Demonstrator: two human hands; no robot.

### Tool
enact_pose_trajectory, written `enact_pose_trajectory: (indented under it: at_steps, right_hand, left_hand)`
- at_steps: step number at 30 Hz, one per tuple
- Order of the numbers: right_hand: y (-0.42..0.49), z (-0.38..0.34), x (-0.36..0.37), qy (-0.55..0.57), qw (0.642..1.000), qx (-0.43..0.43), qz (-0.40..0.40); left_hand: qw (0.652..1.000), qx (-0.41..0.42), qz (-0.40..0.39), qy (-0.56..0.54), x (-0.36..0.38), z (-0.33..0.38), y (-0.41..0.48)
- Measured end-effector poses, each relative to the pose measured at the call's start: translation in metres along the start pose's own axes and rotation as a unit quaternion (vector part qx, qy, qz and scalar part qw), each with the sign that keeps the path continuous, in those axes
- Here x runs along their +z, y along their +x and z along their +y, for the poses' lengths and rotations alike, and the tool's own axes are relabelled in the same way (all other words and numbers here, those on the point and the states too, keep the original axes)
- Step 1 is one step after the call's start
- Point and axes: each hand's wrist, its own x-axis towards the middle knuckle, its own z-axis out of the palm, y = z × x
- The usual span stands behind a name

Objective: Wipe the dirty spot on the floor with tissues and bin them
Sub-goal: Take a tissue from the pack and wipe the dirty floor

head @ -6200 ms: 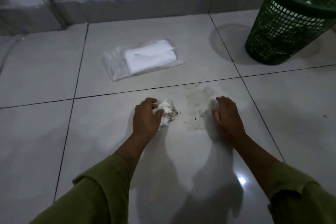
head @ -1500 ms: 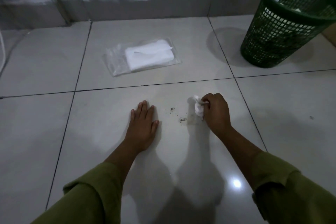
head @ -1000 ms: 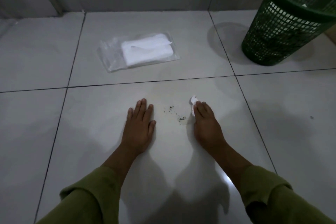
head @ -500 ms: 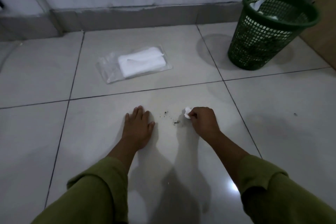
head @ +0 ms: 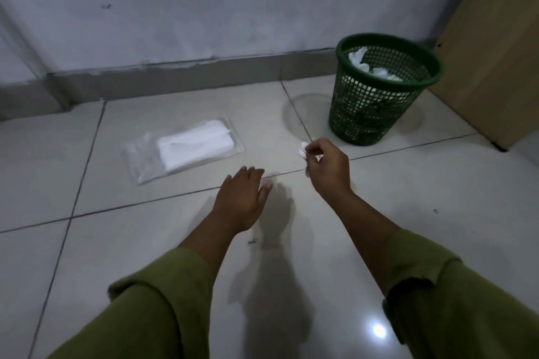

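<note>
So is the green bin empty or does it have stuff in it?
Not empty. The green bin stands upright, and white crumpled tissues show inside near its rim. How far down they go, the mesh wall does not show clearly.

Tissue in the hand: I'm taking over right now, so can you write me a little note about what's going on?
Right hand: lifted, fingers pinching a small used tissue.
Left hand: open, empty, low over the floor.
Green bin: ahead to the right, white tissues already inside.
Tissue pack: on the floor ahead to the left.
Done: the tile looks mostly wiped.
Left: drop this tissue in the bin; a dark crumb remains by the left wrist.
</note>
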Motion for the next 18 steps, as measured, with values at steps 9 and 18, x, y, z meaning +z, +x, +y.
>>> enact_pose_trajectory:
  at_steps: [9,18]
  right_hand:
    - [0.095,-0.027,-0.048,-0.016,0.992,-0.072,0.098]
    - [0.179,-0.021,-0.082,-0.039,0.975,-0.069,0.206]
  left_hand:
    - [0.994,0.095,0.045,0.014,-0.041,0.052,0.083]
    - [0.988,0.133,0.064,0.044,-0.055,0.08,0.148]
